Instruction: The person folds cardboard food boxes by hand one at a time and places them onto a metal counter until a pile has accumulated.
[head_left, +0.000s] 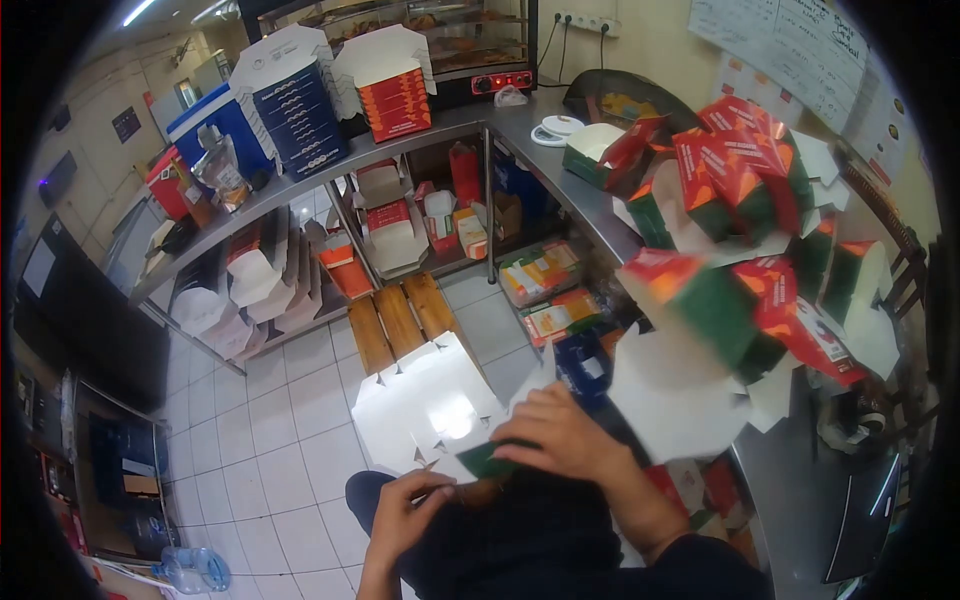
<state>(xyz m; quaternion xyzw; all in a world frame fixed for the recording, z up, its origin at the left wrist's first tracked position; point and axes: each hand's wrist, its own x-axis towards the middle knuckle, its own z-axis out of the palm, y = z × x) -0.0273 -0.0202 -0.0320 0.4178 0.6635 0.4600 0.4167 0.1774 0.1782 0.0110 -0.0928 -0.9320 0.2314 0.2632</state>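
Observation:
A flat white carton sheet point(430, 400) with notched edges lies in front of the person's knees, over a wooden slatted bench. My left hand point(408, 510) is at its near edge, with fingers bent and thumb and forefinger close together on the carton's edge. My right hand point(548, 432) is curled round a dark green carton panel point(487, 460) that stands up at the sheet's right side. A pale flap shows just behind the right hand. The fingertips of the right hand are partly hidden.
Folded red and green boxes point(740, 170) are heaped on the steel counter point(590, 205) at right, some over its edge close to my right arm. Stacks of blue cartons point(295, 120) and red cartons point(395, 100) stand at the back. A wooden bench point(405, 315) is ahead.

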